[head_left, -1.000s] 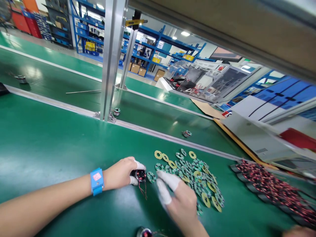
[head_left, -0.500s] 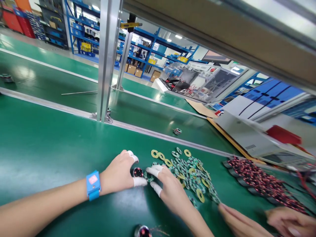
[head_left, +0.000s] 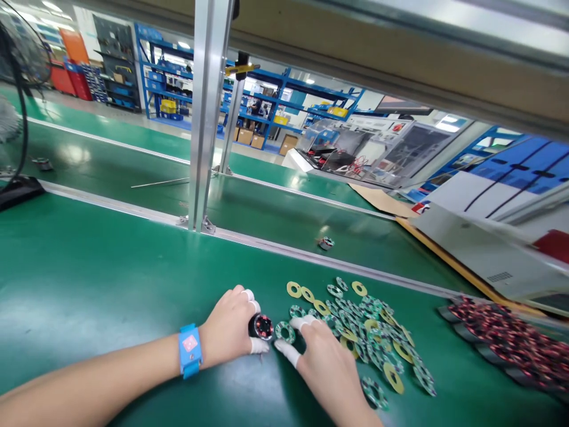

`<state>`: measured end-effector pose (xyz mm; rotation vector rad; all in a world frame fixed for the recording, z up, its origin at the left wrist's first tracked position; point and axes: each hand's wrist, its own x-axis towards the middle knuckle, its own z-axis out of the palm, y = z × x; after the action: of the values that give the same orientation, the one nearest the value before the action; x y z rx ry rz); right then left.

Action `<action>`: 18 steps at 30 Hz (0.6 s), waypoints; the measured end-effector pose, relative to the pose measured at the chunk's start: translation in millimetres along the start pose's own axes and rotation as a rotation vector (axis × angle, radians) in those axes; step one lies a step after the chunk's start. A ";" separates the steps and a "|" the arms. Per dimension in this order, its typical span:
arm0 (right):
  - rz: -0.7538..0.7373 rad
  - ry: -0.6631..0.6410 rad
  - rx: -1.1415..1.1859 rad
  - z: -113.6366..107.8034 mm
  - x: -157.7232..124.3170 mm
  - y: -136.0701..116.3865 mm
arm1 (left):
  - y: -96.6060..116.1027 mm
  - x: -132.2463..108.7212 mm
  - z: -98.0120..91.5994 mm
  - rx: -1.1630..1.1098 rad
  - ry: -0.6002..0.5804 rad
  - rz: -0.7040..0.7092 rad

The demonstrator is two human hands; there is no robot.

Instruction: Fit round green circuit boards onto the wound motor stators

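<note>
My left hand (head_left: 229, 329), with a blue wrist strap (head_left: 189, 351) and white finger cots, is closed round a small round motor stator (head_left: 262, 327) with red windings, holding it on the green bench mat (head_left: 89, 279). My right hand (head_left: 322, 365), also with finger cots, pinches a green ring-shaped circuit board (head_left: 284, 331) right beside the stator. A heap of green and yellow ring boards (head_left: 368, 332) lies just right of my right hand.
A row of wound stators with red wires (head_left: 507, 344) lies at the right. One loose stator (head_left: 326, 243) sits on the conveyor belt beyond the metal rail. An aluminium post (head_left: 205, 118) stands at the rail. A black fan base (head_left: 18, 190) is at far left.
The other person's hands at lower right have left the view. My right hand has drawn one green ring board up to the stator. The stator at the bottom edge is out of view.
</note>
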<state>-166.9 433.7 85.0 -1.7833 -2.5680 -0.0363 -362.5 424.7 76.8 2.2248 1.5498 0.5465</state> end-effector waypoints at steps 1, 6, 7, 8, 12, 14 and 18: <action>-0.002 -0.006 0.001 1.2 0.5 1.4 | -0.2 -0.1 0.3 -0.003 -0.001 -0.001; 0.025 0.047 0.122 -0.9 5.4 10.8 | -2.4 -0.4 2.7 -0.016 -0.003 -0.005; 0.027 0.063 0.197 -1.8 7.0 11.6 | -2.9 -0.3 3.2 -0.013 -0.003 -0.003; 0.023 0.072 0.290 -2.7 8.7 12.0 | -3.3 -0.2 3.8 -0.011 -0.003 -0.002; 0.017 0.004 0.549 -5.1 13.6 11.2 | -3.7 -0.2 5.4 -0.013 -0.003 -0.006; 0.020 -0.068 0.479 -6.6 12.6 11.8 | -3.1 -0.3 5.1 -0.018 -0.008 -0.011; -0.026 -0.104 0.314 -10.1 6.2 14.6 | -0.8 -0.2 -2.0 -0.056 -0.023 -0.025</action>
<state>-155.4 444.3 95.5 -1.6749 -2.4896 0.4446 -364.2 424.9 78.1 2.1599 1.5299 0.5481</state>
